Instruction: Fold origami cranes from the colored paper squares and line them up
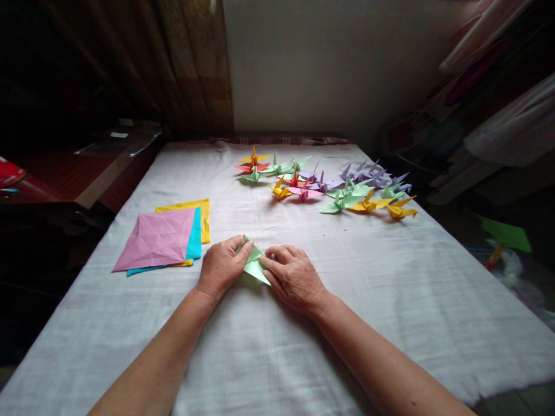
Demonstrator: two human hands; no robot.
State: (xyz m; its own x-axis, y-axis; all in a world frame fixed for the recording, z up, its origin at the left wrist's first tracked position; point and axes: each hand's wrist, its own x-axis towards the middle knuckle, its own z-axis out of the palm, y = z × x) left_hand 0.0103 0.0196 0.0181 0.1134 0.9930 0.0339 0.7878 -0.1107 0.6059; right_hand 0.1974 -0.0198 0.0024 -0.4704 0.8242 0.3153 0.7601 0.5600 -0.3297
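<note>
The green paper point(254, 267) was pinched by the curled left hand point(221, 268) and pressed onto the bench point(368, 289) by the half-open right hand point(295, 278).

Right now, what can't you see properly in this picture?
All in the head view:
- green paper: partly under the left hand and right hand, so its shape is unclear, as is whether the left hand pinches or just presses it.
- blue sheet and yellow sheet: mostly covered by the pink sheet.
- paper cranes: far off and overlapping, too small to count.
- red thing: cut off by the left edge, in shadow.
</note>
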